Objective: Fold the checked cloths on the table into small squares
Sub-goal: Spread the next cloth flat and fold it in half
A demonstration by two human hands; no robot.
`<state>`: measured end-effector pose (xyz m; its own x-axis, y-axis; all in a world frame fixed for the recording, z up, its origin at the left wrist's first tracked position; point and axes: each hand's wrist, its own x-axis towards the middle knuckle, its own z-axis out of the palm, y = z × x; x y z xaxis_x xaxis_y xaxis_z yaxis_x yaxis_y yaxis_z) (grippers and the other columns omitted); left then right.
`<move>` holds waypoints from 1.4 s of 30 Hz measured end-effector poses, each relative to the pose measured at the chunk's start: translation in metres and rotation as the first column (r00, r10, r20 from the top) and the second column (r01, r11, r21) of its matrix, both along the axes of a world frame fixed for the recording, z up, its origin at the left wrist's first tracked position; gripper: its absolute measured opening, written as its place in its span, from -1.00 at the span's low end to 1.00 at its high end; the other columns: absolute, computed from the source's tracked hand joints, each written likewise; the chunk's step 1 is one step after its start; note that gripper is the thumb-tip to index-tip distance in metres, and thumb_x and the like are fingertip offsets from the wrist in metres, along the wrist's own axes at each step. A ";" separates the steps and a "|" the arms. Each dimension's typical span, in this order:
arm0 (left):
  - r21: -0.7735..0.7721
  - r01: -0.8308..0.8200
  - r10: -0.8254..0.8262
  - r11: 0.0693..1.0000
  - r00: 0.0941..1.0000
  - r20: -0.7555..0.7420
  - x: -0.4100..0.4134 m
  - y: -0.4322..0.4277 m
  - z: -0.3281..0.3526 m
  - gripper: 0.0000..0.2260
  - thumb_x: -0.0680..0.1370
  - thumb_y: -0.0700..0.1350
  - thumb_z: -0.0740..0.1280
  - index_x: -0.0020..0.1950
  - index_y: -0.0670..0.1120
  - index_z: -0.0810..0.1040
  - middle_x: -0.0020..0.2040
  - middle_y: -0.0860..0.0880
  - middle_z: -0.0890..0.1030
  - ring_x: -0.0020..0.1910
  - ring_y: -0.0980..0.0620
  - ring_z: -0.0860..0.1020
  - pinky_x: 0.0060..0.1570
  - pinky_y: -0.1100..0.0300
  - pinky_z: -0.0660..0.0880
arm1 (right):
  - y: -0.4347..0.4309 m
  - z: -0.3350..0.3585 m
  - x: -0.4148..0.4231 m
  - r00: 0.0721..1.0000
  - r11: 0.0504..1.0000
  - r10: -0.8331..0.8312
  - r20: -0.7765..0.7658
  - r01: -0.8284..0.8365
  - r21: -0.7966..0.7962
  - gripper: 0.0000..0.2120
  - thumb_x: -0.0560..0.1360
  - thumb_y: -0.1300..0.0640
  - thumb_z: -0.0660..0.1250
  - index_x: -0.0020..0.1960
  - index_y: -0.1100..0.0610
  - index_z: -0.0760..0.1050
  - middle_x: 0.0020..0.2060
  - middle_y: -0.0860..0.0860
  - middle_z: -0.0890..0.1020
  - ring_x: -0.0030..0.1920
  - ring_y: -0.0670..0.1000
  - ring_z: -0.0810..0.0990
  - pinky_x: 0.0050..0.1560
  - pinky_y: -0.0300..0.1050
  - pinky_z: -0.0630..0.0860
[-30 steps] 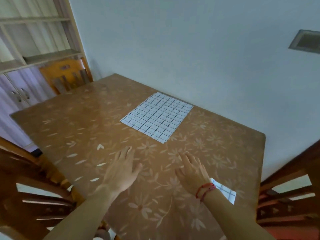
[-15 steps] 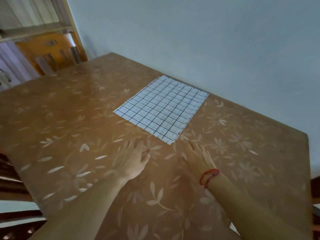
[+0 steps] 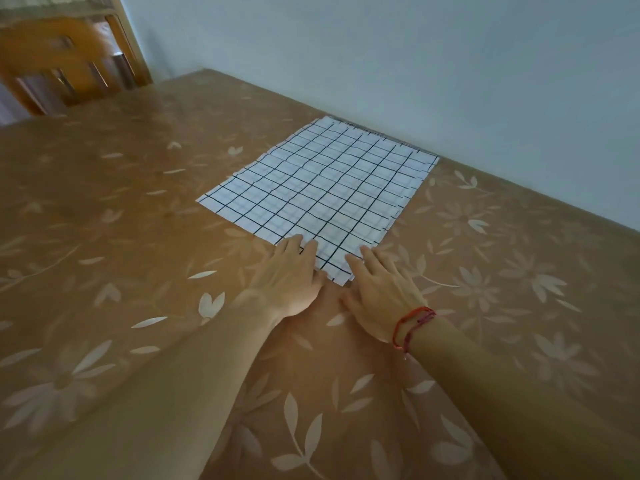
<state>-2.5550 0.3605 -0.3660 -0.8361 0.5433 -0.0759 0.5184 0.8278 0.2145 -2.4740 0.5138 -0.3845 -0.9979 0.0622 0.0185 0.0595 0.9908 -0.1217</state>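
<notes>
A white rectangular cloth checked with black lines is spread flat at the far edge of the brown flower-patterned table. Its near corner is touched by the left hand and the right hand. Both are laid palm down, fingers straight, with nothing gripped. A red thread bracelet is worn on the right wrist. An orange wooden chair is seen beyond the far left corner.

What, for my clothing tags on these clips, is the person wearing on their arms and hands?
Very little. Both the left forearm and the right forearm are bare, with no sleeve in view. The right hand has a thin red thread bracelet at the wrist, with a darker strand beside it. The left hand shows no glove, ring or watch.
</notes>
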 end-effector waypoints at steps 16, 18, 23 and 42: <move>0.133 0.143 -0.104 0.981 0.960 -0.262 0.010 -0.015 -0.027 -0.77 0.56 -0.07 0.22 0.05 -0.11 0.63 0.11 -0.01 0.61 0.13 -0.03 0.52 0.25 0.09 0.34 | -0.004 -0.005 0.010 0.997 0.997 0.034 -0.076 -0.029 0.066 -0.56 0.47 -0.01 0.24 0.31 0.09 0.48 0.15 0.04 0.61 0.21 0.15 0.50 0.16 0.07 0.45; 0.181 0.149 -0.100 0.972 0.962 -0.254 0.015 -0.019 -0.026 -0.82 0.49 -0.17 0.30 0.02 -0.13 0.65 0.04 -0.03 0.63 0.07 -0.06 0.55 0.20 0.08 0.39 | -0.007 -0.004 0.016 0.996 0.999 0.022 -0.092 -0.019 0.034 -0.51 0.44 -0.03 0.18 0.33 0.10 0.46 0.12 0.02 0.62 0.20 0.15 0.49 0.17 0.05 0.44; 0.372 0.093 0.004 0.923 0.968 -0.252 0.043 -0.031 -0.010 -0.69 0.38 -0.37 0.42 0.10 -0.19 0.63 0.02 -0.08 0.62 -0.02 -0.12 0.57 0.01 0.13 0.45 | -0.020 0.007 0.037 0.990 0.998 -0.043 -0.137 0.036 -0.054 -0.35 0.33 -0.11 0.30 0.39 0.06 0.39 0.25 0.09 0.51 0.27 0.15 0.44 0.16 0.09 0.47; 0.481 0.052 0.029 0.875 0.987 -0.160 0.196 -0.113 0.074 -0.77 0.42 -0.20 0.47 0.05 -0.07 0.60 -0.15 0.05 0.60 -0.16 -0.01 0.56 -0.15 0.13 0.50 | -0.072 0.084 0.155 0.969 0.921 -0.129 -0.209 0.039 -0.388 -0.65 0.25 0.34 0.32 -0.01 0.12 0.64 -0.14 0.03 0.66 -0.03 0.11 0.56 -0.07 0.00 0.53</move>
<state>-2.3589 0.2479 -0.2917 -0.8083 0.4877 0.3297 0.5877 0.6364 0.4996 -2.3194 0.4413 -0.3004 -0.9604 0.1929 0.2009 0.0669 0.8600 -0.5059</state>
